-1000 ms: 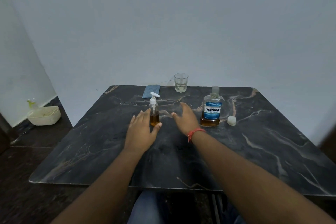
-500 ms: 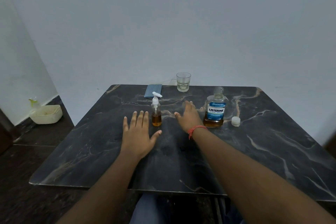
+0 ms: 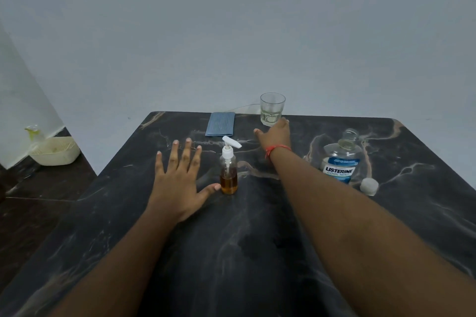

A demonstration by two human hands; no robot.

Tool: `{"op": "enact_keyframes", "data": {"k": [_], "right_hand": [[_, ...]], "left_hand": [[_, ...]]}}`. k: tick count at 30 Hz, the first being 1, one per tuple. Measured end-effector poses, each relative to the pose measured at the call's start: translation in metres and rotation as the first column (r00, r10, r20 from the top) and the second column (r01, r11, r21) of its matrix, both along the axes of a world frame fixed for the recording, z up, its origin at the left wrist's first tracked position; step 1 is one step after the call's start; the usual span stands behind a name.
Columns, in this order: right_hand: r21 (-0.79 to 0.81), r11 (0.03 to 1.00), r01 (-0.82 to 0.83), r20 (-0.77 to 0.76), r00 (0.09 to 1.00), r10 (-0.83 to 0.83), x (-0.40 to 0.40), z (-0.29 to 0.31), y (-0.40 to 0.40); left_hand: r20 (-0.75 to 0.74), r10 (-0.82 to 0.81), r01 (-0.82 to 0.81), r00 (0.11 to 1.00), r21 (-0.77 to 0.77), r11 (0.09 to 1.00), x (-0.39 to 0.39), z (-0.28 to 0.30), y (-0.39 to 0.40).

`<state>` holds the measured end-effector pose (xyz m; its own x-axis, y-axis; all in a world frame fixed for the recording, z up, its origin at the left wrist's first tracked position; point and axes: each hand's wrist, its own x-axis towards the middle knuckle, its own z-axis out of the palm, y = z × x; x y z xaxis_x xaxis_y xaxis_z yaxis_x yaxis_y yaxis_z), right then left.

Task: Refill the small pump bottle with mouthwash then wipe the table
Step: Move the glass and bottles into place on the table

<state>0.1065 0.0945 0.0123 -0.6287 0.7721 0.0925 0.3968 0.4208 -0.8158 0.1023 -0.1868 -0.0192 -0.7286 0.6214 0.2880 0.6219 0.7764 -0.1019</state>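
We see a plain, pale grey-blue painted wall (image 3: 231,33) filling the upper half of the view, lit evenly and dimly. On the left a whiter wall section (image 3: 23,100) meets it at an angle. A dark marble-patterned tabletop with pale and rusty veins (image 3: 257,252) stands against the far wall, its rounded far corners showing. To its left lies a dark brown tiled floor (image 3: 33,213), and on it, near the white wall, sits a cream plastic basket (image 3: 55,152) with a small clear bottle with a yellow-green top (image 3: 33,132) just behind.
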Motion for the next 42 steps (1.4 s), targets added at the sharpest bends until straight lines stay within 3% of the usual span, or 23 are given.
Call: {"op": "enact_keyframes", "data": {"k": [13,19,29,42], "right_hand": [[-0.137,0.967,0.215,-0.273,0.93,-0.246,-0.088,-0.017,0.048],[-0.073,0.973,0.219,-0.25,0.94,-0.23,-0.081,-0.017,0.049],[-0.117,0.991,0.071,-0.268,0.958,-0.1,-0.001,-0.016,-0.001],[-0.074,0.994,-0.086,-0.223,0.972,0.068,0.135,-0.016,-0.07]], "left_hand": [[0.035,-0.017,0.016,0.999,0.026,1.0,-0.045,-0.014,0.0],[0.036,-0.026,0.024,0.999,0.031,0.999,-0.045,-0.015,0.003],[0.045,0.04,-0.041,0.998,0.03,0.999,-0.015,-0.001,0.0],[0.214,0.109,-0.137,0.971,0.12,0.983,0.055,0.011,-0.014]]}}
